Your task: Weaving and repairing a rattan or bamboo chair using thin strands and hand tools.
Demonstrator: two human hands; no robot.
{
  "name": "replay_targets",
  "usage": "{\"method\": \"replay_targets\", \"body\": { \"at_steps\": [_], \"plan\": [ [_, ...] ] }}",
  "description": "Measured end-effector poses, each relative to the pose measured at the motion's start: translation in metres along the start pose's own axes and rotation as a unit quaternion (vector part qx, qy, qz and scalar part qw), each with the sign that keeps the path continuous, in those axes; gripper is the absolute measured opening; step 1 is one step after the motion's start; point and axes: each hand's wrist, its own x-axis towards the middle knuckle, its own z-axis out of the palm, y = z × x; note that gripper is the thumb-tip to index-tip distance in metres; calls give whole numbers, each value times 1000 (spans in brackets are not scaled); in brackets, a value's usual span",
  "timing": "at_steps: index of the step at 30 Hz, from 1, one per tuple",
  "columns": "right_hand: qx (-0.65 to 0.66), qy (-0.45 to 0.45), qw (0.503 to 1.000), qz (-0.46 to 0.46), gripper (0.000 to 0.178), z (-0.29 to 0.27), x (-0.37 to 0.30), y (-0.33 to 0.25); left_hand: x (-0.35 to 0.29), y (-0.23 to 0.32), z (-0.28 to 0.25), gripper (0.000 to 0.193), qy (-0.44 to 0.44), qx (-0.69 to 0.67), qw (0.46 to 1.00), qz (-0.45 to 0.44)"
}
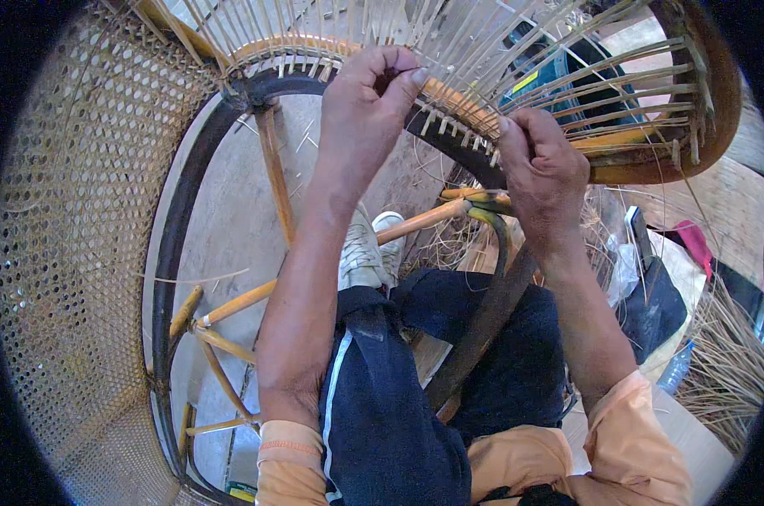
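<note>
A curved rattan chair frame (462, 105) lies across the top of the view, with pale rattan strips (601, 72) fanning out from it. Short strip ends stick out in a row along its inner edge, above a dark curved pole (445, 150). At the middle of this rim, my left hand (367, 110) is closed, thumb and forefinger pinched on a thin rattan strip. Farther right along the same rim, my right hand (544, 164) is closed too, its thumb against the strip ends. The fingers partly hide what they grip.
Woven cane panelling (78, 236) fills the left side. Pole braces (238, 304) cross below, near my shoes (363, 253). A dark green bucket (567, 80) stands behind the strips. At right lie a phone (639, 232), a plastic bottle (675, 368) and a bundle of rattan strips (723, 363).
</note>
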Motion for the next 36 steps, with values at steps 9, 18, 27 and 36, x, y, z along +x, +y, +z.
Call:
{"method": "replay_targets", "body": {
  "at_steps": [9, 18, 27, 36],
  "plan": [
    [116, -47, 990, 66, 9, -12, -6, 7, -6, 0, 11, 12, 164, 261, 928, 211],
    [62, -14, 998, 21, 9, -5, -7, 12, 9, -3, -7, 14, 65, 85, 991, 74],
    [97, -4, 992, 77, 13, 4, -9, 2, -2, -7, 2, 12, 173, 170, 954, 178],
    [95, 12, 994, 49, 10, 3, -13, 11, -1, -6, 7, 14, 202, 228, 927, 218]
  ]
}}
